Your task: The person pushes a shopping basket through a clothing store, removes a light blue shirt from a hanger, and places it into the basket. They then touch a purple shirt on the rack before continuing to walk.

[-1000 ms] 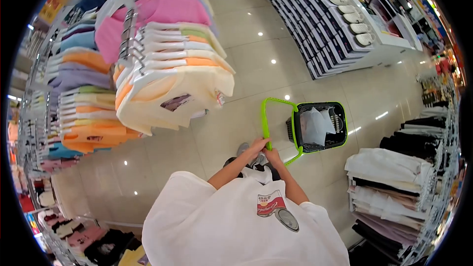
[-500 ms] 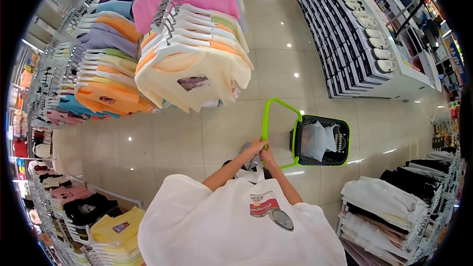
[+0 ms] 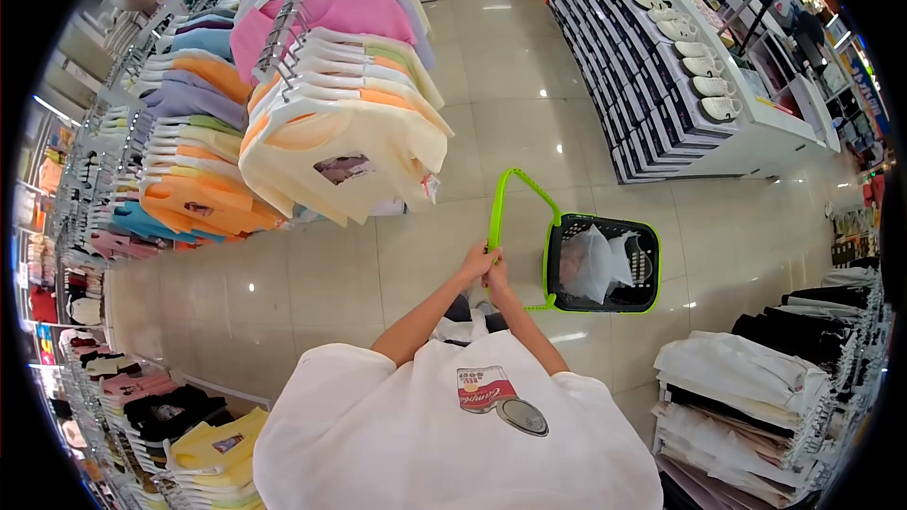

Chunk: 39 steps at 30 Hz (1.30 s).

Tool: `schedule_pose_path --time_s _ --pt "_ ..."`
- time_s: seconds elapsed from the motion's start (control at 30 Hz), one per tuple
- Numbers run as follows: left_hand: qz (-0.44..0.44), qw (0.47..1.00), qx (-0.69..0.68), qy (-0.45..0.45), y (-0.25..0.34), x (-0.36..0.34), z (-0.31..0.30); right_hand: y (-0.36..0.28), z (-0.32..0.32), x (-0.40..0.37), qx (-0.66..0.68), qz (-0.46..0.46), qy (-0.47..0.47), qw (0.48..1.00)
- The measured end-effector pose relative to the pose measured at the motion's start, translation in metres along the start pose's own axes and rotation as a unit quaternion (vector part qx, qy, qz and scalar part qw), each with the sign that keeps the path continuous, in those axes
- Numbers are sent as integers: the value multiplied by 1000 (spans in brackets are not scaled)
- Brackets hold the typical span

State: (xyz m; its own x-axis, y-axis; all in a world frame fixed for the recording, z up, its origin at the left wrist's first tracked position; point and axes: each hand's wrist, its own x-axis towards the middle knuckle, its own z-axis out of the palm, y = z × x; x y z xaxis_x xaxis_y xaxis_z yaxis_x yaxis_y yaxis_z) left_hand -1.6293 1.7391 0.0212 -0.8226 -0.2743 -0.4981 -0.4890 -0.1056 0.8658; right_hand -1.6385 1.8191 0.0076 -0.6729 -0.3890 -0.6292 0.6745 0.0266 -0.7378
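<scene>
In an aisle between clothing racks, a shopping basket [image 3: 657, 266] with a black body and green rim is on the right, over the glossy tiled floor [image 3: 326, 279]. Its long green handle [image 3: 496, 210] reaches over to the person, whose left hand [image 3: 476, 262] and right hand [image 3: 496, 275] are closed around its bar, close together. Inside the basket lie what look like pale plastic bags [image 3: 592, 263]. To the left, a cream top [image 3: 373, 146] hangs at the front of a rack. Beyond the basket, white clogs [image 3: 704, 66] line the top of stacked shoe boxes [image 3: 624, 90]; white garments [image 3: 732, 364] hang at lower right.
</scene>
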Motion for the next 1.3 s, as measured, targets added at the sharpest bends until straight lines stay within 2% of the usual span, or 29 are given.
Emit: schedule_pose_path --time_s 0.07,0.13,0.27,0.33,0.4,0.53,0.6,0.67,0.77,0.9,1.0,1.07,1.17,1.3 --pt "18 1000 9 5 9 10 -1 -8 1 9 47 1 -5 999" --pt "-8 1000 -3 1 25 18 -3 -24 6 17 45 2 -3 999" --pt "0 1000 18 -15 39 45 -11 -41 13 34 68 -8 3 998" --pt "-58 998 8 -33 55 57 -17 -38 7 57 58 -6 -6 998" --pt "-38 997 38 -59 57 81 -20 -49 7 74 49 -11 -19 999" --pt "9 994 48 -94 71 119 -22 -79 12 100 46 13 37 998" --pt "7 993 45 -113 79 136 -22 -87 11 114 42 15 53 998" --pt "6 991 41 -128 87 155 -24 -104 17 120 29 22 111 993" --pt "19 988 86 -129 105 167 -25 -121 22 128 15 30 157 987" --pt "-10 988 57 -142 122 184 -25 -135 22 144 56 -3 148 987" --pt "-24 987 54 -152 133 200 -27 -142 22 159 55 -8 186 981" --pt "-38 985 54 -158 143 209 -26 -139 13 176 34 10 157 987" --pt "-25 989 31 -144 142 234 -18 -154 14 181 16 9 174 985" --pt "-54 986 -39 -152 159 265 -3 -184 8 182 -3 11 181 983"
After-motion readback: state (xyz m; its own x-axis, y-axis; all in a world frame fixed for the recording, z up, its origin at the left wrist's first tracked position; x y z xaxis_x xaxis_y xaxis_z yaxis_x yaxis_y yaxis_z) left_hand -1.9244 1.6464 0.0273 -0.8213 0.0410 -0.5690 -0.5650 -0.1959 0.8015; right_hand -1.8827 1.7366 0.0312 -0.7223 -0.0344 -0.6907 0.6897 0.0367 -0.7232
